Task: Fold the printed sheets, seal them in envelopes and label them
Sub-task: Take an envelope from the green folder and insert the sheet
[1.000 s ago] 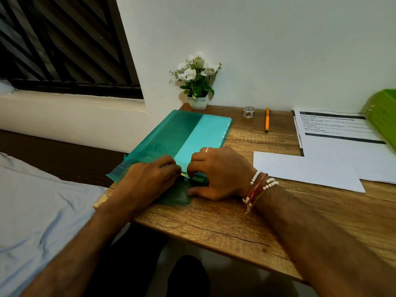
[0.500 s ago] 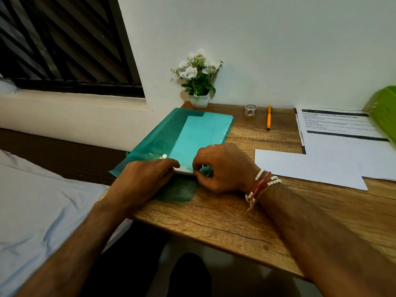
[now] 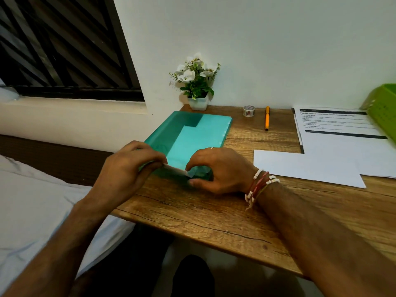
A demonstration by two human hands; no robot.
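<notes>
A translucent green folder point(image 3: 192, 133) lies on the left part of the wooden desk point(image 3: 214, 215), with pale paper showing through it. At its near open end a white paper edge point(image 3: 174, 169) sticks out. My left hand point(image 3: 128, 166) pinches that white edge at its left. My right hand point(image 3: 218, 170) has curled fingers on the folder's near end, fingertip and thumb around the paper's right end. A blank white sheet point(image 3: 304, 166) lies to the right, and printed sheets point(image 3: 334, 127) lie behind it.
A small white pot of flowers point(image 3: 198, 82) stands at the back by the wall. A tape roll point(image 3: 249, 110) and an orange pen point(image 3: 267, 121) lie behind the folder's right side. A green basket point(image 3: 383, 112) sits far right. A bed sheet point(image 3: 32, 206) borders the desk's left.
The white paper edge has slid further out of the folder's near end. Both hands shifted from pressing on the folder flap to pinching that edge.
</notes>
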